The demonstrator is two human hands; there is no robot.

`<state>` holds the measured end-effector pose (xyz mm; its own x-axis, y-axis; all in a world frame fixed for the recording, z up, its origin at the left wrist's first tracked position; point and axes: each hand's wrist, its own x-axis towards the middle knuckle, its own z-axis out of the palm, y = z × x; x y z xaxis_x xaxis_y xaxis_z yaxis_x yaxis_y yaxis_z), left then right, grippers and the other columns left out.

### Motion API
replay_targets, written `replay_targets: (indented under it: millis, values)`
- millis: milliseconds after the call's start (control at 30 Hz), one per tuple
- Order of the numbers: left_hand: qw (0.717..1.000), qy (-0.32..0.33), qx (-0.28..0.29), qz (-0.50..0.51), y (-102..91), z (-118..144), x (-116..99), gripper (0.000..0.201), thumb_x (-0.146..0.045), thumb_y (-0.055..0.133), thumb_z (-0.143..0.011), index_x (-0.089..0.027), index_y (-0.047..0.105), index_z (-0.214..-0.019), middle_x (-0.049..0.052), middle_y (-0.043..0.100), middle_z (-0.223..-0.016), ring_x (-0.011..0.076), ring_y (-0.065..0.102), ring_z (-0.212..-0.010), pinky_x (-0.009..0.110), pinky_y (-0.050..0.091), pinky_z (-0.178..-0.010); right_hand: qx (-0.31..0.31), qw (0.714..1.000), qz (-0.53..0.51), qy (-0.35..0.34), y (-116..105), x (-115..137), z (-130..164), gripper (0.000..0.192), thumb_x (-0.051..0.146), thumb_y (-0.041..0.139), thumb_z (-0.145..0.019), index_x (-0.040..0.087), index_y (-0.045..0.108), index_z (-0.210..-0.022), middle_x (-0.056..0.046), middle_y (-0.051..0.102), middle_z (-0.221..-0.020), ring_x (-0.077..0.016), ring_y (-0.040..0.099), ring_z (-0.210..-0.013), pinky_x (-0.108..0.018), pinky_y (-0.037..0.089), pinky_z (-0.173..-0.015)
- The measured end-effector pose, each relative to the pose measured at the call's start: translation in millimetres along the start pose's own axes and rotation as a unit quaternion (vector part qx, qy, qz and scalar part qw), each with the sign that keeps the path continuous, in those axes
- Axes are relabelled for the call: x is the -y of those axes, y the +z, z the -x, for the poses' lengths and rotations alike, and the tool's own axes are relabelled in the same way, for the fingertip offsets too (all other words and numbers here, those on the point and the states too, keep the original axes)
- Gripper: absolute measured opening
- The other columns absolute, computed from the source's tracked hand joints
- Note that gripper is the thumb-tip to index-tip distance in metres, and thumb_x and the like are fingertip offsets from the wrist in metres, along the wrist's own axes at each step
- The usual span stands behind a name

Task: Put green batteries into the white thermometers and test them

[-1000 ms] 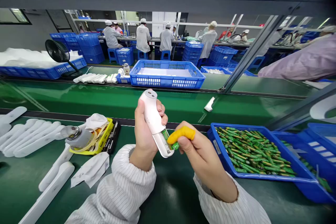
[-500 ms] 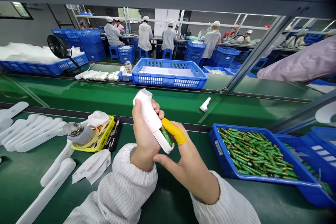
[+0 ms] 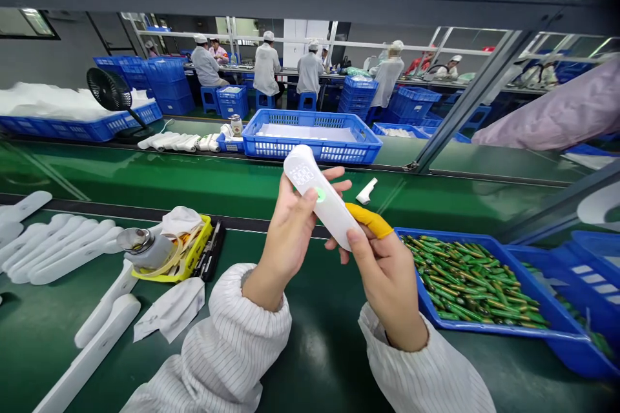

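Head view: thermometer (image 3: 323, 202) between both hands' fingers (image 3: 310, 197).

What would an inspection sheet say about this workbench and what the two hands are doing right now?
Surface: dark green bench, with a green belt behind it.
Job's things: white handheld device with display and green light lit; blue bin of green batteries.
Clutter: white casings; yellow tray with a metal can; white cloths.
Hands: left hand and right hand both grip the device; yellow cot on a right finger.
Cables: nothing seen.
Surroundings: black fan, blue crates, people seated at a far bench.
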<state>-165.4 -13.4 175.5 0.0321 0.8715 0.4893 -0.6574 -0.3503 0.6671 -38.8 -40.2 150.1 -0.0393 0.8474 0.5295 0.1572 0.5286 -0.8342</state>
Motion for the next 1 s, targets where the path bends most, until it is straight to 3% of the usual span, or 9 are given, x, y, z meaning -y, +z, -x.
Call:
replay_targets:
  millis: [167,333,500,733,867,1000]
  values:
    - [0.999,0.018,-0.014,-0.038,-0.6,0,1,0.041,-0.031,0.062,-0.090,-0.023,0.044,-0.126,0.009,0.066,-0.116,0.0247,0.066,-0.106,0.020,0.053,-0.052,0.033,0.995,-0.093,0.028,-3,1,-5,0.031,0.037,0.057,-0.096,0.017,0.060,-0.118,-0.002,0.069,-0.075,-0.0120,0.057,-0.057,-0.026,0.048,-0.053]
    - [0.999,-0.039,0.036,-0.006,-15.1,-4,1,0.046,-0.045,0.075,-0.078,-0.020,0.063,-0.115,0.009,0.068,-0.115,0.0249,0.065,-0.108,0.022,0.057,-0.066,0.089,0.980,-0.169,0.061,-6,1,-9,0.034,0.043,0.054,-0.096,0.015,0.059,-0.116,-0.004,0.068,-0.073,-0.0131,0.056,-0.053,-0.026,0.044,-0.049]
    - [0.997,-0.030,0.071,0.007,-27.3,-7,2,0.047,-0.051,0.083,-0.066,-0.022,0.070,-0.100,0.006,0.068,-0.100,0.0250,0.062,-0.111,0.023,0.057,-0.072,0.120,0.959,-0.220,0.133,-4,8,-8,0.035,0.045,0.057,-0.093,0.016,0.059,-0.114,-0.006,0.069,-0.082,-0.0134,0.060,-0.055,-0.024,0.043,-0.046]
    - [0.995,-0.026,0.091,-0.024,-33.3,-9,-2,0.049,-0.048,0.086,-0.061,-0.018,0.068,-0.096,0.007,0.067,-0.094,0.0177,0.065,-0.084,0.020,0.054,-0.063,0.165,0.947,-0.252,0.116,-2,-4,-10,0.035,0.044,0.057,-0.094,0.014,0.059,-0.111,-0.007,0.070,-0.081,-0.0135,0.063,-0.055,-0.020,0.044,-0.042]
    - [0.996,-0.037,0.072,-0.032,-32.3,-9,-2,0.049,-0.051,0.083,-0.065,-0.017,0.069,-0.097,0.007,0.069,-0.091,0.0172,0.066,-0.082,0.021,0.055,-0.064,0.142,0.960,-0.222,0.095,-1,-8,-10,0.035,0.044,0.055,-0.096,0.014,0.057,-0.115,-0.007,0.070,-0.082,-0.0132,0.063,-0.056,-0.020,0.044,-0.043]
    - [0.995,-0.090,-0.002,-0.047,-31.7,-17,6,0.052,-0.057,0.071,-0.076,-0.015,0.066,-0.106,0.008,0.069,-0.088,0.0190,0.068,-0.078,0.025,0.057,-0.064,0.138,0.988,-0.020,0.061,-7,-5,-14,0.037,0.043,0.054,-0.095,0.014,0.060,-0.117,-0.008,0.071,-0.090,-0.0168,0.065,-0.070,-0.025,0.049,-0.054]
